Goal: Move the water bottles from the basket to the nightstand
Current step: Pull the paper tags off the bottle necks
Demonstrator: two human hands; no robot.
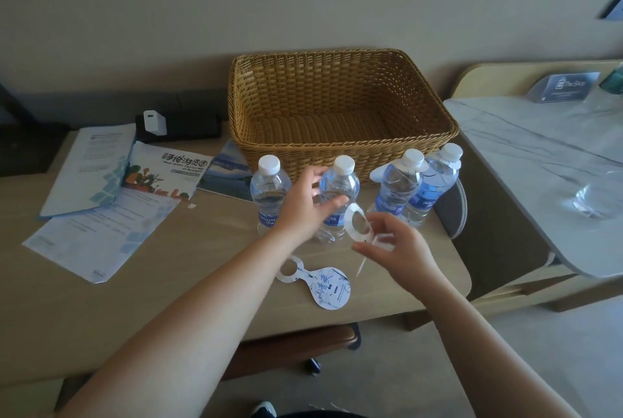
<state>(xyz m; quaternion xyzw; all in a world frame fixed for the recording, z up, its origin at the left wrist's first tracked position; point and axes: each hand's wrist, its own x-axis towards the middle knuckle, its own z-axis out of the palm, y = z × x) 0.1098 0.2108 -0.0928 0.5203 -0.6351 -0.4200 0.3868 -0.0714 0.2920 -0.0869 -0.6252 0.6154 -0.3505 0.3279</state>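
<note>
A woven wicker basket point(340, 148) stands on the wooden table point(101, 299) with nothing inside. In front of it stand several clear water bottles with white caps: one at the left point(268, 188), one in the middle point(340, 181), and two at the right point(397, 188) point(435, 181) that wear paper neck tags. My left hand point(303, 208) wraps around the middle bottle. My right hand point(401, 249) holds a white paper tag point(358, 223) with a round hole, just right of that bottle. Another blue-and-white tag point(323, 282) lies flat on the table.
Leaflets and papers point(101, 181) lie at the table's left, with a white charger on a black box point(175, 124) behind them. A marble-topped table point(539, 154) stands at the right with a glass point(596, 198) and a sign point(566, 87). A chair point(303, 347) sits under the table edge.
</note>
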